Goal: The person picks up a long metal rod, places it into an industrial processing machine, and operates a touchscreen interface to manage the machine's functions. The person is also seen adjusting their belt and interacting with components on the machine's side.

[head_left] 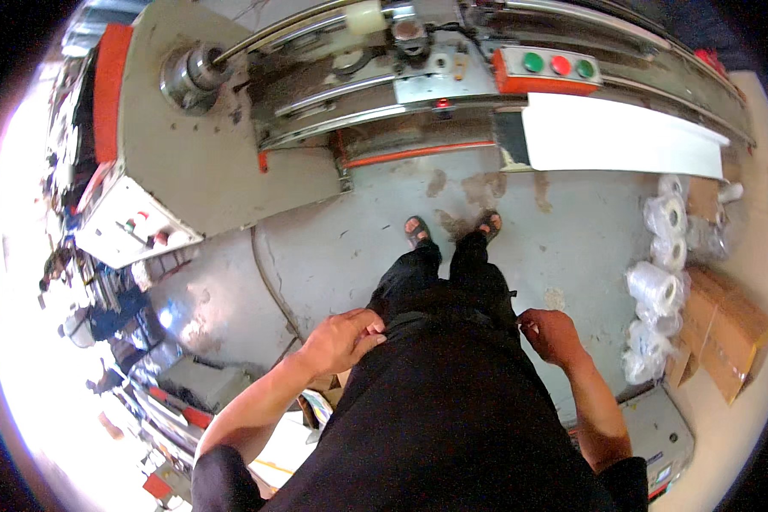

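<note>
Ahead of the grip, a big machine [418, 90] is standing. Right of the grip, white rolls [654, 288] are sitting beside a brown box [727, 320].

Black shirt [461, 410], black trousers [411, 275]

Left hand [340, 341] is held beside the hip, its fingers curled and thumb pointed toward the body. Right hand [555, 336] is held near the opposite hip, fingers folded inward. Left forearm [260, 401] and right forearm [597, 410] are angled inward. Whether anything is gripped cannot be determined.
</note>
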`<action>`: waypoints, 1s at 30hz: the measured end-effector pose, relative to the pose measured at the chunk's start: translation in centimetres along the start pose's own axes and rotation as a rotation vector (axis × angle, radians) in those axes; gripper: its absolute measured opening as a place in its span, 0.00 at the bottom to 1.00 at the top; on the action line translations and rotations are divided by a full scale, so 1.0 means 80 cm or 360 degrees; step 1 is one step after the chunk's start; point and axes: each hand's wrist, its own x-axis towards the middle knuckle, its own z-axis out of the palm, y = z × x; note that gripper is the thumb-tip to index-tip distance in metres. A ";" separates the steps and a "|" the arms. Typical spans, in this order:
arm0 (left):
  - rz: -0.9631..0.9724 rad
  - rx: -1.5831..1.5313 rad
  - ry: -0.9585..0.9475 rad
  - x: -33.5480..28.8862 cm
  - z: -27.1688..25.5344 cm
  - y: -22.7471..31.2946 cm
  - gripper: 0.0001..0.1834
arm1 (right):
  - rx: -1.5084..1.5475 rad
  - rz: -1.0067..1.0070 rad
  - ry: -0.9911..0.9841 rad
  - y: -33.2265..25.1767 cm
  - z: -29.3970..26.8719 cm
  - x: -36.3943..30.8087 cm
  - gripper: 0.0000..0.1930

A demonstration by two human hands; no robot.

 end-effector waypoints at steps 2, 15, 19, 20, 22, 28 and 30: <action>-0.0098 -0.0011 0.0000 -0.013 0.006 -0.004 0.13 | 0.0053 -0.0023 0.0076 0.001 0.017 0.009 0.16; -0.0371 -0.0870 0.0165 -0.027 0.040 -0.010 0.26 | 0.0137 -0.1168 0.0693 -0.218 -0.071 0.120 0.12; -0.0471 -0.0835 0.0645 -0.049 0.063 -0.019 0.29 | -0.0294 -0.1501 0.0422 -0.289 -0.063 0.119 0.15; -0.0529 -0.0841 0.0706 -0.057 0.069 -0.018 0.26 | -0.0222 -0.1559 0.0321 -0.298 -0.058 0.122 0.16; -0.0613 -0.0902 0.0656 -0.066 0.076 -0.015 0.22 | -0.0163 -0.1295 -0.0305 -0.309 -0.045 0.133 0.16; -0.0517 -0.0935 0.0564 -0.077 0.077 0.007 0.13 | -0.0288 -0.0907 -0.0530 -0.278 -0.025 0.167 0.21; -0.0468 -0.0823 0.0560 -0.078 0.071 0.009 0.15 | -0.0229 -0.0793 -0.0251 -0.255 -0.026 0.166 0.26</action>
